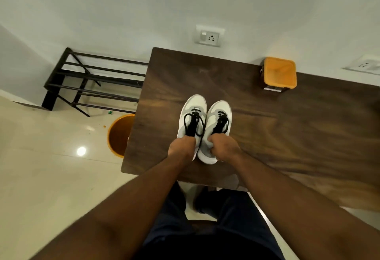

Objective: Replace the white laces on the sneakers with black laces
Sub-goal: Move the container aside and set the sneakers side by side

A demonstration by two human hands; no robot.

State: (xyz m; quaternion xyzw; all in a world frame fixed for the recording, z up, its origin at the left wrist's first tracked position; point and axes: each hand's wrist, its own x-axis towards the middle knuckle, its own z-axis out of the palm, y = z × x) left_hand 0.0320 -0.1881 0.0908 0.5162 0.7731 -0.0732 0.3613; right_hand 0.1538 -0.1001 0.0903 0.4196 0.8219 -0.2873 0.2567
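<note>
Two white and grey sneakers stand side by side on the dark wooden table [308,136], toes pointing away from me. The left sneaker [194,106] carries black laces [194,125] tied in a loose bow. On the right sneaker [220,109] black laces [222,123] run up the tongue too. My left hand [182,146] grips the heel of the left sneaker. My right hand [223,146] grips the heel collar of the right sneaker, its fingers curled over the rim. No white laces are in view.
An orange-lidded jar [279,74] stands at the table's back edge by the wall. An orange bucket [119,134] sits on the floor left of the table, behind it a black metal rack [92,82]. My legs are under the near edge.
</note>
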